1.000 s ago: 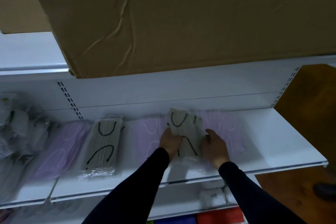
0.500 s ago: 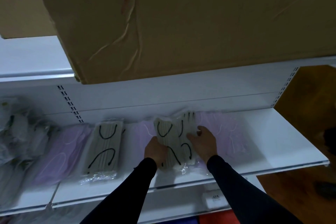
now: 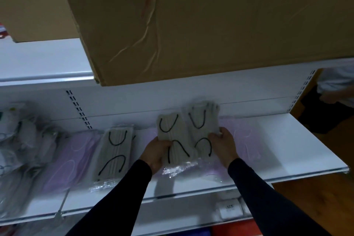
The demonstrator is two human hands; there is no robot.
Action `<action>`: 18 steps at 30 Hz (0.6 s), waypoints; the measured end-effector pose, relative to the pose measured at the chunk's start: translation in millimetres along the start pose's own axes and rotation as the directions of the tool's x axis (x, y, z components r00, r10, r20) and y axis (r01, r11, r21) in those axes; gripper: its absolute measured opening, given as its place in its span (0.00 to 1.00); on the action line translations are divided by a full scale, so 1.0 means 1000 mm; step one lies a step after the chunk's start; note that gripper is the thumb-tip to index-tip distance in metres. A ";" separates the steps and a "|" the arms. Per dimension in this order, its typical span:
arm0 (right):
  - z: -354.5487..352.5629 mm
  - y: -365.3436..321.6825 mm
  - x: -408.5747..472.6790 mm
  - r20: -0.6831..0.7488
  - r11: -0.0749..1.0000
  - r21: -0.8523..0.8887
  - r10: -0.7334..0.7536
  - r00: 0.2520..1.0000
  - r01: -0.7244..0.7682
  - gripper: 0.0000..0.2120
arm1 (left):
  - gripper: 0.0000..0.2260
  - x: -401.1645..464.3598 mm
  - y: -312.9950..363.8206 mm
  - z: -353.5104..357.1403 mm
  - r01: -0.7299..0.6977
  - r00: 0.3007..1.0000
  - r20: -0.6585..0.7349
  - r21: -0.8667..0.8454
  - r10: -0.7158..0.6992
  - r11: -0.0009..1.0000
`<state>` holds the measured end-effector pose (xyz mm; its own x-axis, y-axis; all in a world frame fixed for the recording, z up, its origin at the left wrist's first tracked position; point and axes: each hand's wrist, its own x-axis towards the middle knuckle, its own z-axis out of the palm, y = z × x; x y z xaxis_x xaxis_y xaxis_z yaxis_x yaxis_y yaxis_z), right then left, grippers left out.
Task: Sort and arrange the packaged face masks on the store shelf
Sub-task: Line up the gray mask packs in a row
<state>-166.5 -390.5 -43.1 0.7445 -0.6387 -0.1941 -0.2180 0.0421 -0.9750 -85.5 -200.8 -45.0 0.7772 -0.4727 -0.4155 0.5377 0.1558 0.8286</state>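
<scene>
I am holding two clear-wrapped packs of grey pleated face masks with black ear loops at the centre of the frame, above the white metal store shelf (image 3: 298, 140). My left hand (image 3: 156, 152) is gripping the left grey pack (image 3: 172, 136) along its lower left edge, thumb curled over the front. My right hand (image 3: 224, 144) is pinching the right grey pack (image 3: 203, 126) at its right edge; this pack is sitting slightly higher and overlapping the left one. Beneath both, pale purple mask packs (image 3: 245, 136) are lying flat on the shelf. A third grey mask pack (image 3: 115, 151) is lying left of centre, with further purple packs (image 3: 74, 157) just beside it. A large brown cardboard box (image 3: 191, 25) is filling the upper frame.
</scene>
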 end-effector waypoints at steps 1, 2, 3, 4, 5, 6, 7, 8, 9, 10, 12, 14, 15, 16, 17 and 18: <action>-0.002 -0.003 0.001 -0.045 0.998 0.063 -0.007 0.999 0.010 0.08 | 0.13 -0.001 0.007 -0.002 -0.005 1.000 0.004 -0.049 0.005 0.999; -0.004 -0.005 0.003 -0.083 0.992 0.130 0.004 0.997 0.007 0.09 | 0.13 -0.001 0.013 -0.006 -0.013 1.000 -0.007 -0.094 0.013 0.996; -0.006 -0.007 0.003 -0.097 0.982 0.190 0.018 0.995 0.001 0.09 | 0.14 0.000 0.019 -0.009 -0.019 1.000 -0.006 -0.144 0.018 0.989; -0.007 -0.009 0.003 -0.093 0.971 0.237 0.032 0.995 -0.009 0.10 | 0.14 0.001 0.024 -0.011 -0.018 1.000 -0.007 -0.195 0.017 0.981; -0.007 -0.009 0.002 -0.071 0.963 0.270 0.043 0.997 -0.022 0.10 | 0.14 0.002 0.028 -0.011 -0.015 1.000 0.001 -0.237 0.016 0.971; -0.006 -0.009 0.001 -0.044 0.958 0.285 0.052 0.998 -0.038 0.11 | 0.13 0.002 0.032 -0.013 -0.011 1.000 0.017 -0.268 0.016 0.963; -0.004 -0.009 -0.001 -0.015 0.961 0.272 0.056 0.998 -0.050 0.11 | 0.13 0.002 0.035 -0.013 -0.003 1.000 0.028 -0.274 0.011 0.962; -0.001 -0.009 -0.004 0.018 0.968 0.243 0.052 0.998 -0.055 0.11 | 0.13 0.002 0.036 -0.013 0.003 0.999 0.043 -0.269 0.009 0.963; 0.004 -0.011 -0.008 0.064 0.978 0.204 0.042 0.997 -0.054 0.11 | 0.13 0.000 0.036 -0.011 0.005 0.999 0.046 -0.216 0.005 0.976; 0.010 -0.011 -0.013 0.121 0.985 0.167 0.027 0.992 -0.047 0.10 | 0.12 0.000 0.033 -0.010 0.010 0.999 0.034 -0.131 -0.006 0.991; 0.026 -0.016 -0.024 0.256 0.992 0.128 -0.015 0.967 -0.018 0.09 | 0.11 -0.003 0.027 -0.004 0.011 1.000 0.022 0.032 -0.012 0.999; 0.042 -0.023 -0.036 0.382 0.994 0.110 -0.015 0.924 -0.029 0.11 | 0.13 -0.007 0.022 -0.002 -0.026 0.999 -0.018 0.099 0.028 0.995; 0.048 -0.026 -0.040 0.432 0.989 0.126 0.018 0.902 -0.081 0.14 | 0.14 -0.007 0.023 -0.006 -0.037 0.998 -0.053 0.097 0.042 0.995; 0.053 -0.028 -0.042 0.476 0.970 0.178 0.061 0.878 -0.164 0.17 | 0.15 -0.007 0.024 -0.012 -0.033 0.996 -0.079 0.078 0.040 0.996; 0.057 -0.031 -0.043 0.516 0.942 0.233 0.090 0.852 -0.240 0.20 | 0.13 -0.010 0.024 -0.017 -0.001 0.998 -0.060 0.029 0.003 1.000; 0.060 -0.033 -0.044 0.548 0.921 0.273 0.088 0.832 -0.277 0.22 | 0.12 -0.014 0.024 -0.025 0.037 0.999 -0.010 -0.027 -0.037 0.999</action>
<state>-154.3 -317.8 -8.5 0.9460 -0.1063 -0.3064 -0.2352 0.4254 -0.8739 -74.8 -169.3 -28.4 0.7597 -0.4694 -0.4500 0.5750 0.1618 0.8020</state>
